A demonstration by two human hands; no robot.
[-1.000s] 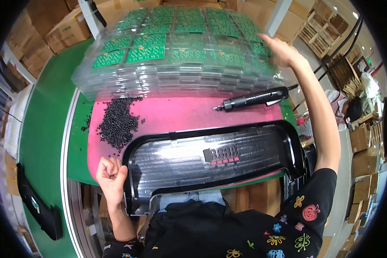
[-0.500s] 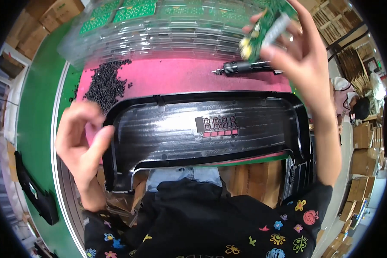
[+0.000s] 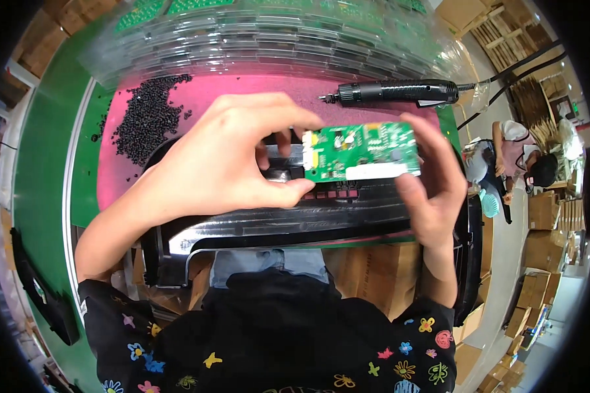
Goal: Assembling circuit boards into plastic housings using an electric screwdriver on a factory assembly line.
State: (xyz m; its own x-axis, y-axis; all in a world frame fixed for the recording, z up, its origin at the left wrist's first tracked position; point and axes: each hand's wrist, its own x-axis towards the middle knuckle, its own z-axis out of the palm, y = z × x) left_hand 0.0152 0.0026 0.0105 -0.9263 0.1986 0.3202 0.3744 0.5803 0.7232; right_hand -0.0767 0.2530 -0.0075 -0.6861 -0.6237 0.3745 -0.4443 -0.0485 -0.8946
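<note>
Both my hands hold one small green circuit board (image 3: 362,151) with a white strip along its lower edge, just above a long black plastic panel (image 3: 295,219). My left hand (image 3: 229,154) pinches the board's left end between thumb and fingers. My right hand (image 3: 429,180) grips its right end. The panel lies across a pink mat (image 3: 242,88) on the green bench, with a dark slot section partly hidden under the board.
A pile of small black screws (image 3: 141,121) lies on the mat's left. A black electric screwdriver (image 3: 390,92) rests at the back right. Stacked clear trays of green boards (image 3: 275,33) stand behind. Cardboard boxes and another person (image 3: 518,164) are at the right.
My right hand brought the green board down from the tray stack to above the black panel. My left hand rose from the panel's left end and took the board's left end.
</note>
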